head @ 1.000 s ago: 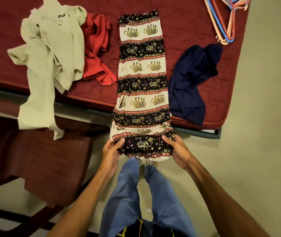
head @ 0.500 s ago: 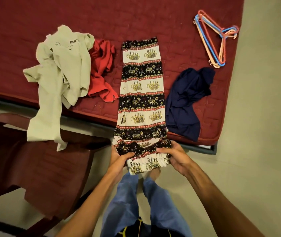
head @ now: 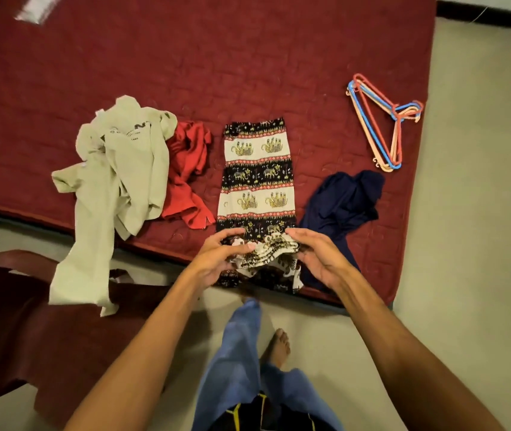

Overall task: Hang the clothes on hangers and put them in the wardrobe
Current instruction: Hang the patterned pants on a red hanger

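You hold the near end of the printed garment (head: 257,178) between both hands at the edge of the bed (head: 217,57). Your left hand (head: 217,259) pinches the gathered folds with curled fingers and thumb. Your right hand (head: 318,259) grips the same bunch from the other side, its fingertips lying on top of the folds. The rest of the garment lies flat on the bed, stretching away from you, with bands of elephants across it.

Just right of it, touching your right wrist, lies a crumpled navy garment (head: 341,206). Just left of it lies a red garment (head: 185,172), and beside that a pale green shirt (head: 117,188) whose end hangs off the bed over a dark chair (head: 30,337). The hangers (head: 382,122) lie in a stack near the far right corner of the bed, well apart from your hands, beyond the navy garment. Your legs in blue trousers (head: 238,353) and one bare foot (head: 276,346) stand on the floor (head: 466,275) below.
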